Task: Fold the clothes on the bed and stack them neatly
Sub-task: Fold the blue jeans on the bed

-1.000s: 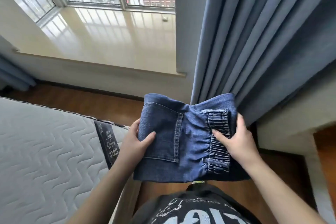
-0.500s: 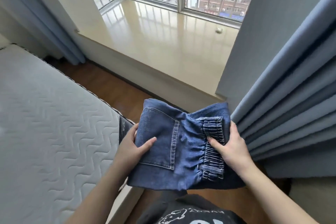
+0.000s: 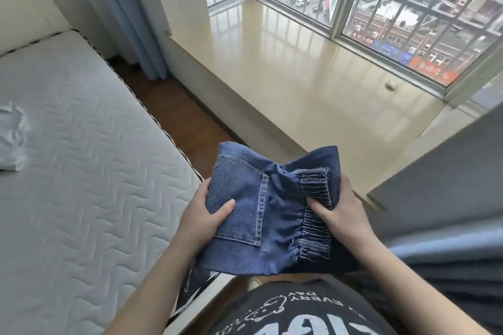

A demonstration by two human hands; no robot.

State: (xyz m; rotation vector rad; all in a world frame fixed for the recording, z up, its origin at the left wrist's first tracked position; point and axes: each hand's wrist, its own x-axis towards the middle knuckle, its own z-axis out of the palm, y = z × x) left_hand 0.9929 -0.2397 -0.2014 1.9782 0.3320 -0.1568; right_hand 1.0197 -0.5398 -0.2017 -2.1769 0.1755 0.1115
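Note:
A folded pair of blue jeans [image 3: 275, 215] is held in the air between the bed and the window ledge, back pocket up and elastic waistband to the right. My left hand [image 3: 202, 219] grips its left edge, thumb on the pocket. My right hand [image 3: 341, 213] grips the waistband side, thumb pressed on the elastic. The white quilted mattress [image 3: 81, 171] fills the left. A crumpled white garment [image 3: 12, 137] lies on it at the far left edge.
A glossy beige window ledge [image 3: 299, 84] runs behind the jeans, with a small white object [image 3: 392, 85] near the window frame. Blue curtains hang at the back left [image 3: 130, 22] and at the right [image 3: 449, 239]. A strip of wooden floor [image 3: 174, 117] separates bed and ledge.
The view has swung left, bringing more of the mattress and the white garment into sight. Both hands keep the same hold on the folded jeans.

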